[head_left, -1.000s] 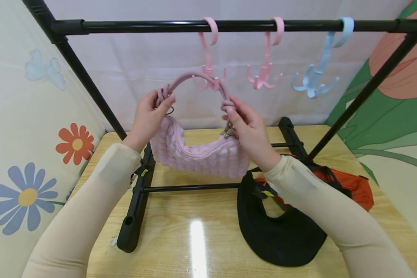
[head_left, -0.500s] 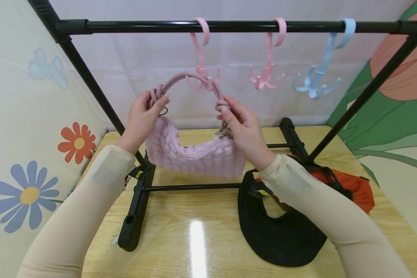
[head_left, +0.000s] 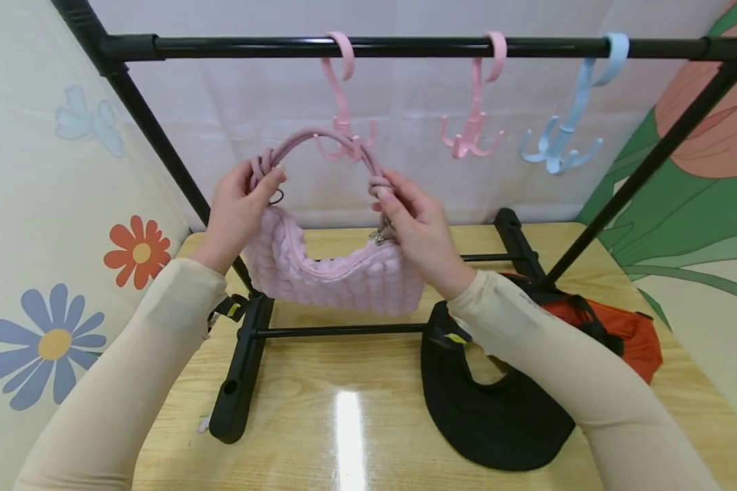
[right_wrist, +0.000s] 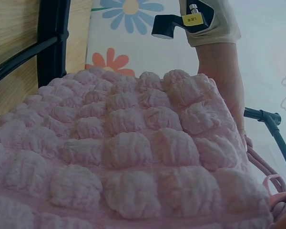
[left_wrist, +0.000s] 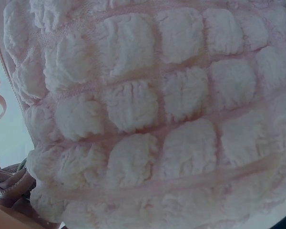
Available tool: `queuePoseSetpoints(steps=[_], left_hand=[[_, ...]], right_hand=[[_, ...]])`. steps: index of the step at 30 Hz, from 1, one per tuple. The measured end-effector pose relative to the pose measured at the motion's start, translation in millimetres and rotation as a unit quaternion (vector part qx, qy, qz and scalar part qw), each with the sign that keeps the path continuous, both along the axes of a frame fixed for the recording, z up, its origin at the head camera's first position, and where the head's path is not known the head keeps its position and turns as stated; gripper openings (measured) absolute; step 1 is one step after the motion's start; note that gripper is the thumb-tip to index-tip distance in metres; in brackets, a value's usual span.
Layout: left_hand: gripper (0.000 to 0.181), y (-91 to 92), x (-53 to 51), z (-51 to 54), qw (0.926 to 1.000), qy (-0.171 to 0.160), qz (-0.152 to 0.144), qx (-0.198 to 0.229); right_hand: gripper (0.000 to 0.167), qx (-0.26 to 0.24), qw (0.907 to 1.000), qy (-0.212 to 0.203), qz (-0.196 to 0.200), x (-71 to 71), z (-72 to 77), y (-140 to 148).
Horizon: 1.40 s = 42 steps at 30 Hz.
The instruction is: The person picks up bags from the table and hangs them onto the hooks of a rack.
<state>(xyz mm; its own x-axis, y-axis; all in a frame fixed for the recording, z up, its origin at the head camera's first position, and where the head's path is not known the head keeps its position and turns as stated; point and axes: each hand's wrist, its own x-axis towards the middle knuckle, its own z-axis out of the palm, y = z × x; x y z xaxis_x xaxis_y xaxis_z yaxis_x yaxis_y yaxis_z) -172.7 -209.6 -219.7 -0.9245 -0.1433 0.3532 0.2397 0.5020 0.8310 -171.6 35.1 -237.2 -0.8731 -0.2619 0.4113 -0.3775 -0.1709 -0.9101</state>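
Observation:
A puffy pink handbag (head_left: 338, 279) hangs between my two hands, above the rack's lower bar. Its mauve handle (head_left: 316, 133) arches up between them. My left hand (head_left: 236, 204) pinches the knotted left end of the handle, and my right hand (head_left: 420, 225) pinches the knot at the right end. The top of the handle overlaps the prongs of the left pink hook (head_left: 342, 123) in the head view; whether they touch I cannot tell. Quilted fabric of the handbag (left_wrist: 133, 105) fills most of the left wrist view, and the handbag (right_wrist: 128, 152) dominates the right wrist view too.
A black rack's top bar (head_left: 417, 46) carries that hook, a second pink hook (head_left: 471, 123) and a blue hook (head_left: 561, 129). On the wooden table (head_left: 295, 423) lie a black curved cloth item (head_left: 497, 423) and an orange-and-black bag (head_left: 632, 334), partly behind my right sleeve.
Both hands have shifted left with the handbag. The left pink hook has slid left along the bar, while the other two hooks stay about where they were.

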Motion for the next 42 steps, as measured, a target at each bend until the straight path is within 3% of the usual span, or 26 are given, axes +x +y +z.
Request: queuePoseSetpoints(steps=[17,25,33,42], left_hand=[[0.041,-10.8,6.0,3.2,0.9996,-0.019,0.021,0.0],[0.042,-15.6,7.8,3.0,0.9996,-0.011,0.028,0.0],[0.044,-19.2,8.1,1.7,0.9996,-0.02,0.013,0.015],[0.045,-16.6,3.2,0.1,0.9994,-0.034,0.005,0.004]], right_hand=[[0.038,0.04,0.9983,0.043,0.0,-1.1,2.6,-10],[0.038,0.048,0.9976,0.05,0.0,-0.5,3.4,-18],[0.037,0.041,0.9982,0.043,0.003,2.1,4.9,-22],[0.038,0.051,0.9974,0.05,0.008,1.3,3.9,-19]])
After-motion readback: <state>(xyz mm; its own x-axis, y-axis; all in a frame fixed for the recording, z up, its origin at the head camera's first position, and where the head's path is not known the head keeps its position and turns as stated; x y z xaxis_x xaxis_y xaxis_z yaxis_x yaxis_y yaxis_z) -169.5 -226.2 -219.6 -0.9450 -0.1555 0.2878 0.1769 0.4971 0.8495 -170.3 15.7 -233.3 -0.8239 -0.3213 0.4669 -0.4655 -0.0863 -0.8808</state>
